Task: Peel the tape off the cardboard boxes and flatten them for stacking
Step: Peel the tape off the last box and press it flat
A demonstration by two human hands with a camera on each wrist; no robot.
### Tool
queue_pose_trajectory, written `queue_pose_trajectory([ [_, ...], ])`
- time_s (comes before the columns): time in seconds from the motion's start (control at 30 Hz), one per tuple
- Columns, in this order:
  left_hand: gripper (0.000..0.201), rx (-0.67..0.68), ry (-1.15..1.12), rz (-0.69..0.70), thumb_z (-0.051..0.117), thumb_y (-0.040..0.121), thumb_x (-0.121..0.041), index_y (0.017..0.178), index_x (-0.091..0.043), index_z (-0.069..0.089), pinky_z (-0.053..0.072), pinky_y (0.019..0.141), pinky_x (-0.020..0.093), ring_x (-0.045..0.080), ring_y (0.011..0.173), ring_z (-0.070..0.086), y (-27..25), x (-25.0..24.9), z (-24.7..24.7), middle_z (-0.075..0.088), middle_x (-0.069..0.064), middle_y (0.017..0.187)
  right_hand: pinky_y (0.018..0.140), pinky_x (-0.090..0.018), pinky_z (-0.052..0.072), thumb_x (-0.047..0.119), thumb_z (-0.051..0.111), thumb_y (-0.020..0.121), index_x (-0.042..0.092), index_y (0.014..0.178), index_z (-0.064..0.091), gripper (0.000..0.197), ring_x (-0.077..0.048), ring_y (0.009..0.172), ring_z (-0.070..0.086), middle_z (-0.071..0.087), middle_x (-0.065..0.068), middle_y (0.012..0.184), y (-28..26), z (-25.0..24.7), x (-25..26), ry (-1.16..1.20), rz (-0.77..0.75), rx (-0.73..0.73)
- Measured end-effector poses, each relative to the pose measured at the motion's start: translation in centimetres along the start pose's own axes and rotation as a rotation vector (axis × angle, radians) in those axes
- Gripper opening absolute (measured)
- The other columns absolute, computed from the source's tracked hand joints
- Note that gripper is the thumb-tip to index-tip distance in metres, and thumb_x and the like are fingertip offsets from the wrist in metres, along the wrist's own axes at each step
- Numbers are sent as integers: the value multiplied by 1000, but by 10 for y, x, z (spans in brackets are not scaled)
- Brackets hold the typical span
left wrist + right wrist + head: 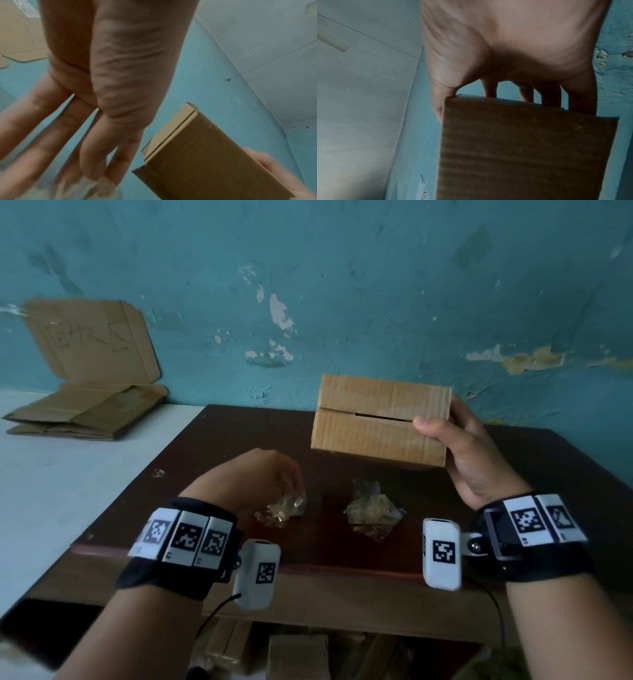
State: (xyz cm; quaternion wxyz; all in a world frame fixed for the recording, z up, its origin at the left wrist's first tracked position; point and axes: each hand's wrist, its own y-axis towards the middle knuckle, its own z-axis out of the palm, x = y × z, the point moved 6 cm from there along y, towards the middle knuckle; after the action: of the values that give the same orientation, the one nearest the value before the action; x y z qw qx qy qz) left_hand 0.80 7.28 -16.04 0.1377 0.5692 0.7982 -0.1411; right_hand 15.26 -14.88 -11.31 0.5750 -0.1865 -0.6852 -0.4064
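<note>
So far the tape wads (373,513) lie on the table (534,467) and my left fingers (96,148), spread, drop another, while my right hand (469,453) grips the unflattened box (380,422) aloft.

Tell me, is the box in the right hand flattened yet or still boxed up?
Still boxed up: the cardboard box keeps its full shape, flaps closed along a narrow seam, gripped by the right hand.

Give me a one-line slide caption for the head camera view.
Right hand holds a cardboard box above the dark table while the left hand touches a crumpled tape wad.
</note>
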Motion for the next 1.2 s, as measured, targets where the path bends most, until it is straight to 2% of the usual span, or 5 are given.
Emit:
queue_pose_trajectory([
  [0.17, 26, -41, 7, 40, 70, 88, -12, 83, -36, 78, 51, 70, 13, -5, 79, 66, -1, -4, -1, 71, -20, 81, 77, -31, 55, 28, 69, 74, 33, 111, 64, 37, -6, 93, 72, 74, 14, 99, 0, 0, 1, 5, 0, 3],
  [0.37, 25, -4, 85, -11, 74, 88, -24, 106, -28, 57, 50, 67, 24, 10, 84, 64, -1, -7, 3, 66, -10, 93, 76, -31, 55, 27, 69, 75, 33, 110, 64, 36, -6, 93, 72, 75, 14, 98, 0, -2, 2, 5, 3, 2],
  [0.67, 43, 122, 23, -59, 50, 94, 6, 108, -23, 79, 49, 83, 21, 4, 92, 63, 2, 0, 11, 67, -13, 95, 82, -38, 55, 28, 70, 75, 32, 111, 65, 37, -11, 97, 72, 74, 10, 102, 0, -3, 1, -2, 7, -2],
  [1.0, 15, -557, -82, -65, 66, 92, -25, 84, -36, 70, 59, 76, 38, 13, 76, 69, -5, 20, -40, 71, -14, 75, 80, -35, 54, 29, 70, 75, 32, 114, 64, 39, -9, 97, 72, 73, 9, 107, -1, -1, 0, -7, 18, 14],
  [1.2, 19, -540, -676, 146, 52, 106, -23, 106, -30, 70, 64, 65, 35, 8, 80, 73, -17, -26, -55, 73, -8, 88, 78, -31, 55, 32, 72, 73, 32, 112, 64, 39, -6, 93, 72, 74, 13, 99, -2, 12, -1, 4, 26, 34],
])
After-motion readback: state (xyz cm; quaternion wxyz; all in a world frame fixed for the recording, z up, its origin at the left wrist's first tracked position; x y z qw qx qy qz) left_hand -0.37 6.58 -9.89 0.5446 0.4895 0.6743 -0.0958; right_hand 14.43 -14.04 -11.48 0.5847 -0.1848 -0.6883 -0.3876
